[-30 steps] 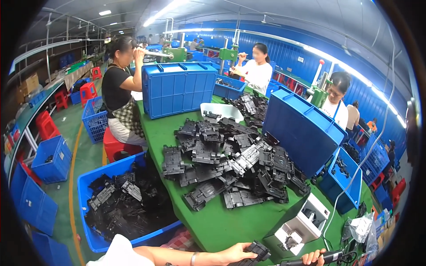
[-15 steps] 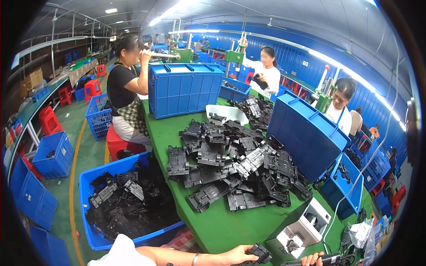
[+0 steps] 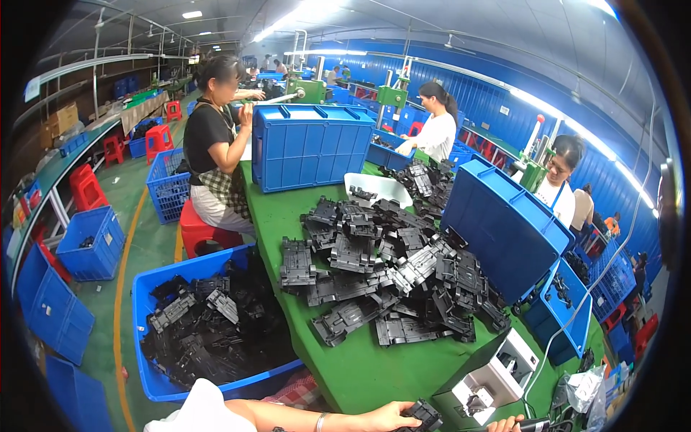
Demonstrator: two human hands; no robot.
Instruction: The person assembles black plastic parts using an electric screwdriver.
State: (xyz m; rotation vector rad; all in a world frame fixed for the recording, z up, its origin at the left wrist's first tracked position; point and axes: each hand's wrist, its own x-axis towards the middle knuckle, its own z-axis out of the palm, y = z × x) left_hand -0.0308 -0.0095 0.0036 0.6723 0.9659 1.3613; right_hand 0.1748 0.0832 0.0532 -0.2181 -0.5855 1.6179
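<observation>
At the table's near edge my left hand (image 3: 389, 416) is closed on a black plastic chassis part (image 3: 423, 415). To its right, at the lower rim, my right hand (image 3: 506, 424) wraps round the black handle of what looks like an electric screwdriver (image 3: 535, 425); its tip is out of the picture. Between and beyond the hands stands a grey-white screw feeder box (image 3: 484, 385) with an open front. Further off, a heap of similar black chassis parts (image 3: 353, 248) covers the middle of the green table (image 3: 360, 374).
A large blue crate (image 3: 147, 367) full of black parts stands left of the table. Two upturned blue crates (image 3: 313, 147) (image 3: 504, 230) and a white tray (image 3: 374, 189) border the heap. A pale cable (image 3: 576, 306) hangs at the right. Several co-workers sit at green lever presses (image 3: 311, 92).
My right hand and the screwdriver have sunk slightly toward the lower rim. Across the table, a co-worker has lowered an arm from a press lever and turned. The view has shifted a little.
</observation>
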